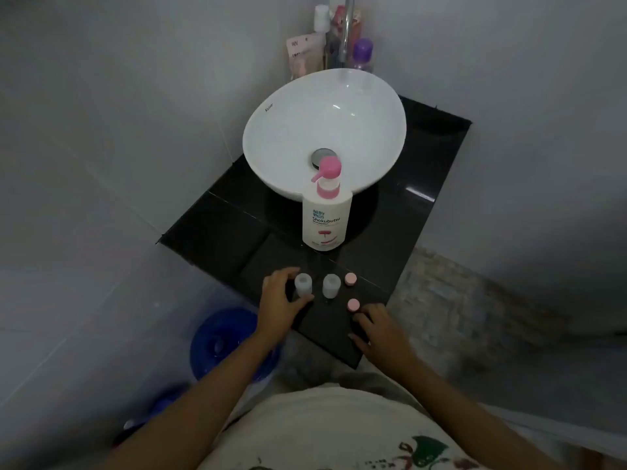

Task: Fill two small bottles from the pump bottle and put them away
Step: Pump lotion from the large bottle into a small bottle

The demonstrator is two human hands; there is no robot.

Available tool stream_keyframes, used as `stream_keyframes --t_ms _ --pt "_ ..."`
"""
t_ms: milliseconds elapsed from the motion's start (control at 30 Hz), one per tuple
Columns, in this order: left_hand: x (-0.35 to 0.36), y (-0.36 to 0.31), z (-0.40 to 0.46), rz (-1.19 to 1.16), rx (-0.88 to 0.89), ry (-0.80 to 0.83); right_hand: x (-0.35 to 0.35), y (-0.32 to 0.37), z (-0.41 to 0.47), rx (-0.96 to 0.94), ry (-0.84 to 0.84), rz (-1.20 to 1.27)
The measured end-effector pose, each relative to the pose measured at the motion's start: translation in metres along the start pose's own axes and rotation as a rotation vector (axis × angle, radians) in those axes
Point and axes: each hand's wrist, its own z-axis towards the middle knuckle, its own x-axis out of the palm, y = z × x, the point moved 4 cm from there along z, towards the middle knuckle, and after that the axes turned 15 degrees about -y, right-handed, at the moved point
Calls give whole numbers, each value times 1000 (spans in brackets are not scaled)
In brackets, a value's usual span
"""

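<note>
A white pump bottle (326,218) with a pink pump head stands on the black counter (400,225) in front of the basin. Nearer me stand two small translucent bottles without caps: the left small bottle (303,285) and the right small bottle (331,285). Two pink caps lie to their right, one (350,279) farther and one (353,304) nearer. My left hand (280,301) curls around the left small bottle, thumb and fingers on either side of it. My right hand (380,332) rests on the counter's front edge, fingertips just below the nearer cap, holding nothing.
A white round basin (281,137) with a metal drain fills the back of the counter. Toiletry bottles (362,54) and a tap pipe crowd the corner behind it. A blue bucket (217,344) stands on the floor at the left. Grey walls close in on both sides.
</note>
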Motion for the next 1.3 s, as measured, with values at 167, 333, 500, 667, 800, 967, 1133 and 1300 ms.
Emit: stream_keyframes --t_ms 167,333,500,667,800,967,1133,1300 --pt "-5 -4 4 -22 -27 -10 -4 -2 4 3 44 4" --pt "-26 -21 17 -157 -60 -71 -49 12 37 27 -196 235" --pt "-44 -56 41 -191 13 -117 -131 36 137 136 -618 507" --pt "-51 -81 61 -125 62 -135 -170 54 244 196 -647 542" --pt "-57 -96 71 -89 94 -157 -141 57 272 241 -215 580" --pt "-66 -110 76 -100 119 -173 -123 53 270 316 -151 706" --pt "-72 -119 79 -70 151 -206 -121 52 271 332 -160 711" --pt "-76 -129 83 22 238 -230 -119 52 272 321 -187 692"
